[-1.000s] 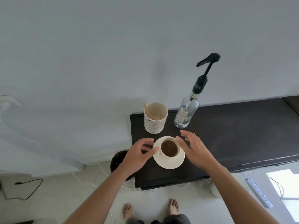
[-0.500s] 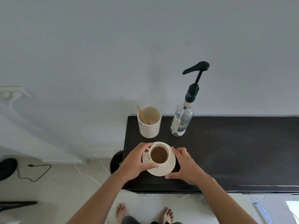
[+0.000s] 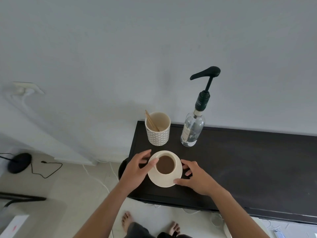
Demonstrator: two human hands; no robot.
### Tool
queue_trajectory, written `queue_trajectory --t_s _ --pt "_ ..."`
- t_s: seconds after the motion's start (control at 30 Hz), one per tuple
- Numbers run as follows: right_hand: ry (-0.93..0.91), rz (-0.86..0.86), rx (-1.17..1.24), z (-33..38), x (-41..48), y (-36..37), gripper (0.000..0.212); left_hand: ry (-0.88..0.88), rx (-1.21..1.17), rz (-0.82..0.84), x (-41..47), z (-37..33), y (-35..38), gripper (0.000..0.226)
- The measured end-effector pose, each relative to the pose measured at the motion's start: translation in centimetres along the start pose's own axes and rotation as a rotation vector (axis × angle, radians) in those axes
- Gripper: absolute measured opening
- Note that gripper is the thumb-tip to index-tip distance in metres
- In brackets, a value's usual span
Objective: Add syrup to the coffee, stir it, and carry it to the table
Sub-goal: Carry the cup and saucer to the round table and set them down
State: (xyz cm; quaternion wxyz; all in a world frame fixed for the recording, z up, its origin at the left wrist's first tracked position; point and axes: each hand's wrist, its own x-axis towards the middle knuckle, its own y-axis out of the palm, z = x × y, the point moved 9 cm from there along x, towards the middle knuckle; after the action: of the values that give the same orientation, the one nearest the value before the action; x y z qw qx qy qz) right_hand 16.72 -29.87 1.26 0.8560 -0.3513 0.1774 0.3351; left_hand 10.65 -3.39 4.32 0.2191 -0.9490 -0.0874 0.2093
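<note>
Cup (image 3: 176, 162) and saucer (image 3: 163, 181) are cream, the coffee (image 3: 165, 164) brown, the holder (image 3: 158, 136) grey diamond-patterned, the pump (image 3: 210, 72) dark green.

dark counter (image 3: 248, 165), saucer (image 3: 162, 182), patterned cup (image 3: 158, 137), syrup bottle (image 3: 192, 130)

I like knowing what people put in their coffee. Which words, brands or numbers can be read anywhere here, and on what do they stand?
"...ISSEIRE": pale letters on the dark green pump collar of the syrup bottle; only partly legible, and the start is out of sight.
Print on the bottle label: too small to read.
Red mark on the white box on the floor, lower left: too blurred to read.
No other text shows.
</note>
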Motion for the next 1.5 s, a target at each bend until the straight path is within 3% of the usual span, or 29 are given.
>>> queue_trajectory --t_s 0.1,0.13,0.3,0.37,0.43,0.63,0.93,1.03,1.1,1.27,1.5 --pt "0.058 -0.055 0.128 -0.6 0.3 -1.2 0.051 -0.16 -0.068 -0.029 -0.6 1.4 0.4 0.114" --pt "0.102 -0.067 0.191 -0.9 0.4 -1.4 0.047 -0.222 -0.107 -0.027 -0.8 1.9 0.6 0.11" --pt "0.267 -0.1 0.39 -1.0 0.4 -1.4 0.07 -0.409 -0.294 -0.02 -1.9 3.0 1.9 0.079" --pt "0.268 -0.101 0.388 -0.6 0.6 -1.4 0.069 -0.42 -0.324 -0.02 -2.0 2.9 2.1 0.053" --pt "0.274 -0.085 0.383 -0.4 0.8 -1.2 0.063 -0.44 -0.362 -0.022 -2.2 3.0 2.3 0.041" --pt "0.281 -0.063 0.425 -0.6 1.7 -0.9 0.06 -0.461 -0.422 -0.059 -2.2 3.1 2.2 0.059" --pt "0.241 -0.077 0.409 -1.0 1.8 -0.6 0.108 -0.481 -0.564 -0.103 -3.2 3.6 2.8 0.051" --pt "0.208 -0.071 0.359 -0.6 1.5 -0.5 0.137 -0.488 -0.61 -0.096 -3.6 3.9 2.9 0.054" --pt "0.184 -0.06 0.34 -0.1 1.2 -0.1 0.145 -0.484 -0.635 -0.091 -4.0 4.2 2.8 0.057" --pt "0.151 -0.058 0.351 1.4 0.7 1.5 0.138 -0.462 -0.668 -0.085 -5.3 5.4 1.5 0.059" --pt "0.102 0.01 0.402 5.2 -0.3 5.1 0.089 -0.437 -0.723 -0.101 -8.3 7.2 -1.7 0.059"
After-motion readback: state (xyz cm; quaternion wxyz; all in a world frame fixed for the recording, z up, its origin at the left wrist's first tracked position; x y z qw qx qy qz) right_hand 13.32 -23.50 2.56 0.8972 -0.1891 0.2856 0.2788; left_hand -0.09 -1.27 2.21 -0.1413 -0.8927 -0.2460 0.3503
